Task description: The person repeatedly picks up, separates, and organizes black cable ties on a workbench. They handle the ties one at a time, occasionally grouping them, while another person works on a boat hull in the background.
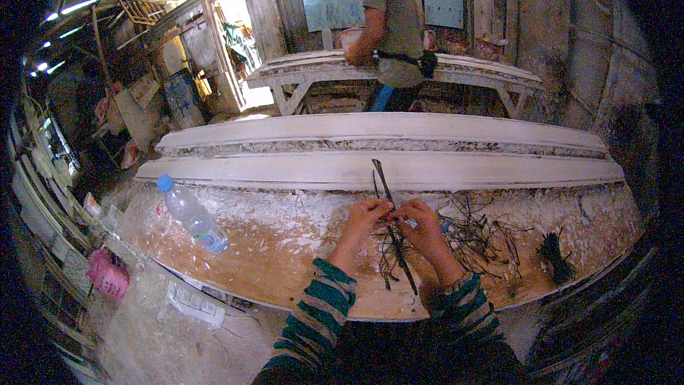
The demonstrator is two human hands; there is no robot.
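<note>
Close together over the bench, my left hand and my right hand meet with fingers pinched around thin dark strips. One longer strip slants from above my fingers down past them toward the bench's near edge. The fingertips partly hide where the strips cross. Just right of my right hand lies a loose tangle of dark thin strands. Farther right is a tight dark bundle of similar strands. A few more strands hang or lie below my left hand; which of these cannot be told.
Two long white mouldings lie across the bench beyond my hands. A clear plastic bottle with a blue cap lies at left. A pink bag sits low at left. Another person stands at a far white-topped bench.
</note>
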